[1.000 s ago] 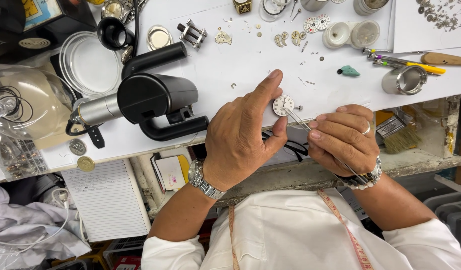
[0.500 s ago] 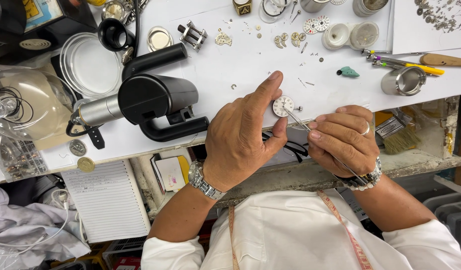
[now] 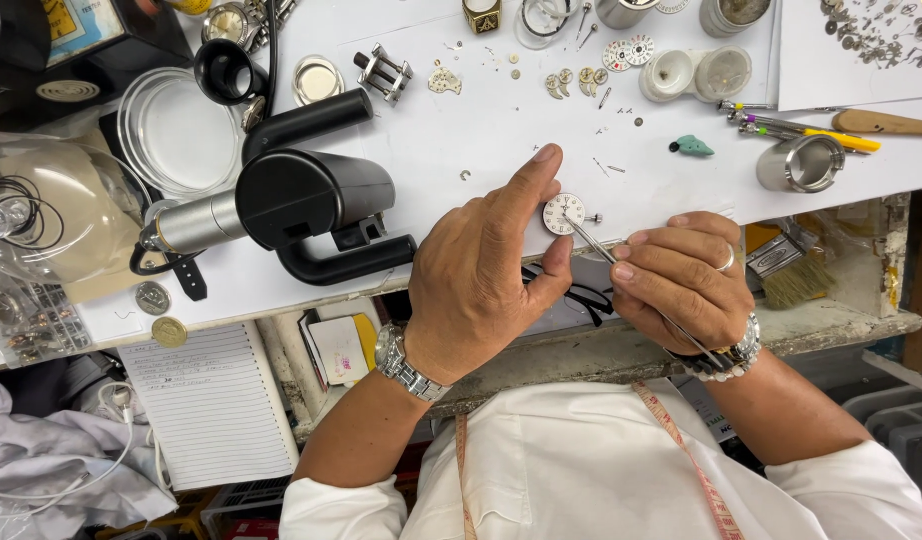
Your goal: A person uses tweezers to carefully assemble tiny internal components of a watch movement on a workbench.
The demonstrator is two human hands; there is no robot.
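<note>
A small round watch dial [image 3: 563, 212] lies on the white bench surface [image 3: 481, 130]. My left hand [image 3: 486, 275] steadies it, forefinger at the dial's upper edge and thumb at its lower edge. My right hand [image 3: 681, 280] pinches thin metal tweezers [image 3: 593, 243], whose tips rest on the dial face. A metal watch sits on my left wrist and a bracelet on my right.
A black and silver lamp-like device [image 3: 301, 205] lies left of my hands. Small watch parts, dials and gears [image 3: 581, 80] are scattered at the top. A metal ring [image 3: 801, 163], a brush [image 3: 791, 275], pens [image 3: 791, 130], a clear dish [image 3: 176, 125] and a lined notepad [image 3: 211, 405] surround the area.
</note>
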